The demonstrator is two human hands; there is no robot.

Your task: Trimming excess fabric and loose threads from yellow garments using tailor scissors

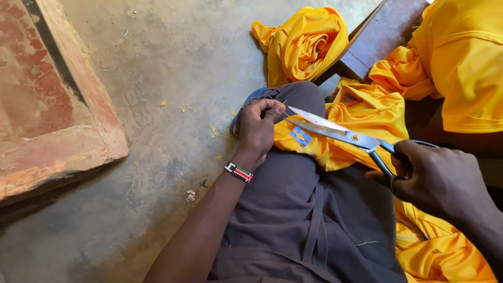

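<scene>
Right hand grips scissors, blades parted, long axis pointing left toward left hand. Left hand pinches yellow cloth edge on the knee, just beside blade tips. Cloth lies across lap.

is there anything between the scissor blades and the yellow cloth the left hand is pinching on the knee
Nothing visible. The scissors, held in the right hand, have their blades parted with the tips right beside the left hand, directly over the yellow cloth on the knee. Only the left fingertips sit close to the tips.
</scene>
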